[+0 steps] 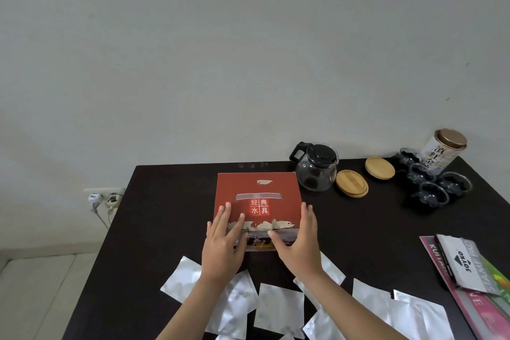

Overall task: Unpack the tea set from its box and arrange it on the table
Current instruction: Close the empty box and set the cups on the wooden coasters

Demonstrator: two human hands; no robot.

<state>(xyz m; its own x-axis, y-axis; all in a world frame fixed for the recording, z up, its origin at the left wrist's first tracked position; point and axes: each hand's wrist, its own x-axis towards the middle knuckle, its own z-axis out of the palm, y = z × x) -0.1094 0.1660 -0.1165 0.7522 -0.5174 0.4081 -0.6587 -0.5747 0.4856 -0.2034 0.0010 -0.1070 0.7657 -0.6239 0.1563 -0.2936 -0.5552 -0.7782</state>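
Note:
A red cardboard box (265,190) with white characters and a torn front edge sits closed in the middle of the dark table (171,229). My left hand (223,243) lies flat over its front left corner, fingers spread. My right hand (299,240) presses against the front right side, fingers apart. A glass teapot (317,171) with a black lid and handle stands behind the box to the right. Two round wooden lids (352,183) lie beside it. Several small glass cups (433,185) cluster at the far right.
A tall tea tin (444,152) with a copper lid stands at the back right corner. Several silver foil sachets (278,309) are scattered along the near edge. A stamp pad box and booklets (469,270) lie at the right. Wall sockets (105,199) sit left of the table.

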